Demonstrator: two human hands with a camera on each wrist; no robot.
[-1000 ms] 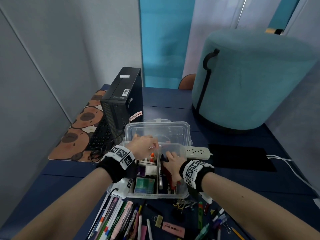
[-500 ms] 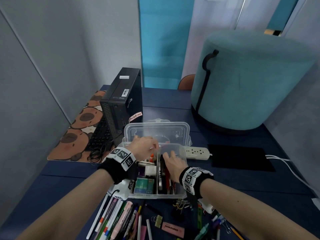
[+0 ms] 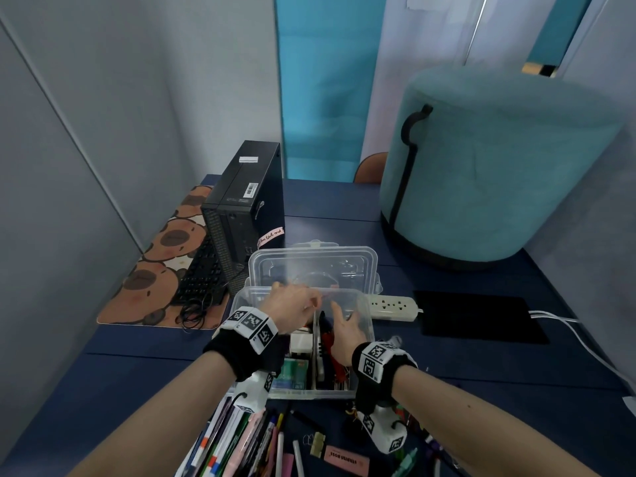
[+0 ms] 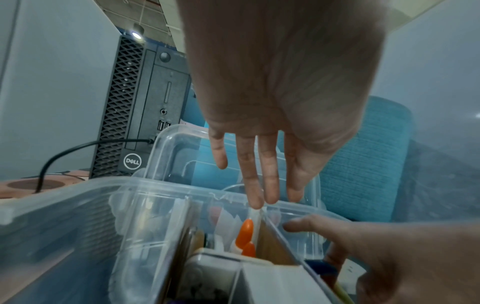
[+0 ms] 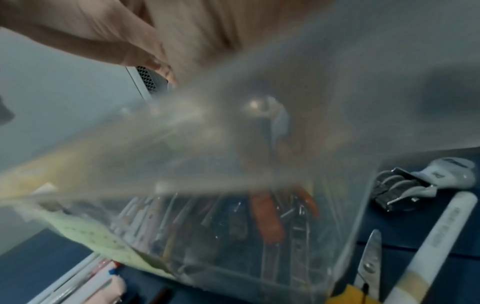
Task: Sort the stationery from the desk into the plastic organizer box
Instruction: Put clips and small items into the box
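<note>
The box point(image 3: 364, 325) sits mid-desk point(image 3: 447, 380), lid open, already part filled; loose pens point(image 3: 241, 438) lie just before it. Left hand point(image 3: 292, 309) and right hand point(image 3: 346, 327), fingers straight and empty, hover over its divider point(image 4: 283, 236). Best steady the divider gently, without tipping packed items.

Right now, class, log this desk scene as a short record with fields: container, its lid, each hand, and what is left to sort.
container: clear organizer box, divided, partly filled
lid: open, standing behind the box
left hand: fingers straight, over the far end of the box
right hand: open, inside the right compartment
left to sort: pens and a pink eraser on the desk in front of the box
</note>
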